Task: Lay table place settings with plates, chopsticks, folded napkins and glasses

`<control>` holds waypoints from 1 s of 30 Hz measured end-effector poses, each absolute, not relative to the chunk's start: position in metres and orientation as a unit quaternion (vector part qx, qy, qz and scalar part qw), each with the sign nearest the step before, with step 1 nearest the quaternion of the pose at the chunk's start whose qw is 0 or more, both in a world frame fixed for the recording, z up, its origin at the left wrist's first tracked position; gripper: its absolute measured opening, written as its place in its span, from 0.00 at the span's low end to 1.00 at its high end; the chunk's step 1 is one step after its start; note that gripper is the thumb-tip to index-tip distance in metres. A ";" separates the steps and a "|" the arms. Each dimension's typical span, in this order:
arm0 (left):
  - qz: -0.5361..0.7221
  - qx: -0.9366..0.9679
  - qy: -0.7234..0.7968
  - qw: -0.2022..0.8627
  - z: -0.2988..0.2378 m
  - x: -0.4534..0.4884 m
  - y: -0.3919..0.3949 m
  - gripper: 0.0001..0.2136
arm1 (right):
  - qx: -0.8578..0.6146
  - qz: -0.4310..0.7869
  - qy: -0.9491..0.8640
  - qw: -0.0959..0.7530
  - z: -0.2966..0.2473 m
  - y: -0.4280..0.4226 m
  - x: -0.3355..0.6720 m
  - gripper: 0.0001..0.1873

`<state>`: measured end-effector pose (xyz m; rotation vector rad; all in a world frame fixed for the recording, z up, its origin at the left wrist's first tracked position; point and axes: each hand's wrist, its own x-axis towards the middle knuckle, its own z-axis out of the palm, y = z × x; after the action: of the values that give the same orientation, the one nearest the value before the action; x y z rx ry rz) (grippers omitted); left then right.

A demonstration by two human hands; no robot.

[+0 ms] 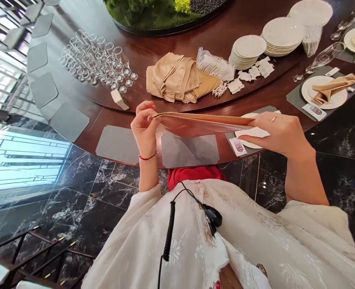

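Observation:
A folded tan cloth napkin (195, 121) is stretched between my two hands above the table's near edge. My left hand (146, 122) pinches one end between thumb and fingers. The other end is gripped by my right hand (276, 132), its fingers over the top and thumb below. Under the napkin lies a bare grey placemat (189, 149). Partly behind my right hand is a white plate (249, 140), with a small printed packet (238, 147) beside it. Beyond my hands, a pile of tan napkins (177, 78) rests on the turntable.
Many stemmed glasses (99, 60) stand at the left of the turntable. Plate stacks (248, 52), a plastic-wrapped bundle (215, 64) and small white rests (236, 85) sit right of the napkins. A set place with a plate (308, 94) is at the right. A planted centrepiece (153, 16) fills the middle.

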<state>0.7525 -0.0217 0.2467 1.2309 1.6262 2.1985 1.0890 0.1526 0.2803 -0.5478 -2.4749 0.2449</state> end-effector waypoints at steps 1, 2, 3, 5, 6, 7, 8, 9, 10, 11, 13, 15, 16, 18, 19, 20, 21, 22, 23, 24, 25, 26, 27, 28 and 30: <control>0.725 0.417 0.544 0.069 0.248 0.753 -0.026 0.24 | -0.169 0.099 -0.927 0.321 0.280 0.152 1.085 0.21; 0.719 0.421 0.548 0.071 0.250 0.755 -0.030 0.25 | -0.137 0.107 -0.920 0.352 0.279 0.152 1.081 0.20; 0.715 0.422 0.553 0.076 0.251 0.757 -0.034 0.24 | -0.117 0.110 -0.910 0.383 0.279 0.152 1.076 0.19; 0.713 0.414 0.559 0.086 0.254 0.762 -0.040 0.24 | -0.131 0.122 -0.881 0.437 0.282 0.149 1.065 0.15; 0.713 0.410 0.561 0.091 0.255 0.765 -0.041 0.23 | -0.152 0.127 -0.869 0.453 0.284 0.146 1.059 0.13; 0.714 0.406 0.563 0.096 0.255 0.769 -0.043 0.22 | -0.169 0.127 -0.859 0.466 0.287 0.141 1.051 0.14; 0.712 0.405 0.564 0.103 0.256 0.774 -0.043 0.22 | -0.174 0.122 -0.854 0.474 0.290 0.135 1.042 0.16; 0.709 0.406 0.566 0.111 0.256 0.780 -0.043 0.21 | -0.167 0.116 -0.856 0.476 0.293 0.128 1.032 0.19; 0.704 0.410 0.568 0.120 0.255 0.786 -0.042 0.21 | -0.151 0.110 -0.862 0.471 0.295 0.121 1.020 0.21; 0.699 0.414 0.568 0.128 0.255 0.792 -0.042 0.21 | -0.127 0.108 -0.871 0.463 0.295 0.113 1.008 0.20; 0.693 0.424 0.566 0.141 0.252 0.803 -0.042 0.21 | -0.075 0.127 -0.885 0.442 0.293 0.098 0.983 0.16; 0.691 0.430 0.563 0.147 0.249 0.810 -0.043 0.22 | -0.038 0.167 -0.893 0.417 0.289 0.087 0.962 0.13; 0.690 0.430 0.562 0.149 0.247 0.812 -0.045 0.23 | -0.031 0.191 -0.896 0.401 0.288 0.083 0.954 0.13; 0.690 0.428 0.564 0.149 0.244 0.812 -0.050 0.23 | -0.037 0.238 -0.902 0.359 0.287 0.079 0.944 0.14; 0.691 0.426 0.565 0.149 0.243 0.811 -0.053 0.23 | -0.043 0.257 -0.904 0.338 0.288 0.077 0.940 0.15; 0.693 0.423 0.565 0.148 0.242 0.809 -0.056 0.23 | -0.046 0.269 -0.906 0.323 0.289 0.076 0.938 0.15; 0.695 0.420 0.565 0.146 0.241 0.807 -0.059 0.22 | -0.044 0.276 -0.908 0.311 0.291 0.076 0.936 0.15; 0.695 0.418 0.567 0.146 0.240 0.805 -0.062 0.22 | -0.039 0.280 -0.910 0.303 0.292 0.075 0.934 0.15; 0.695 0.415 0.570 0.145 0.239 0.803 -0.065 0.21 | -0.032 0.282 -0.912 0.296 0.294 0.075 0.932 0.14; 0.693 0.412 0.573 0.146 0.239 0.801 -0.067 0.20 | -0.023 0.283 -0.915 0.287 0.295 0.075 0.930 0.13; 0.692 0.410 0.576 0.147 0.238 0.799 -0.069 0.20 | -0.013 0.283 -0.918 0.277 0.295 0.075 0.928 0.13; 0.691 0.409 0.577 0.148 0.237 0.798 -0.071 0.19 | -0.003 0.283 -0.922 0.266 0.295 0.076 0.926 0.12; 0.690 0.408 0.578 0.150 0.235 0.796 -0.072 0.18 | 0.008 0.283 -0.925 0.253 0.295 0.077 0.924 0.11; 0.689 0.408 0.579 0.152 0.234 0.795 -0.073 0.17 | 0.018 0.282 -0.928 0.241 0.294 0.078 0.922 0.10; 0.687 0.410 0.579 0.157 0.230 0.792 -0.075 0.15 | 0.032 0.280 -0.934 0.219 0.293 0.079 0.919 0.10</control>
<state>0.7922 -0.0750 0.2304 1.1741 1.6573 1.9657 0.9194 0.0795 0.2934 0.0896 -2.5852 0.7736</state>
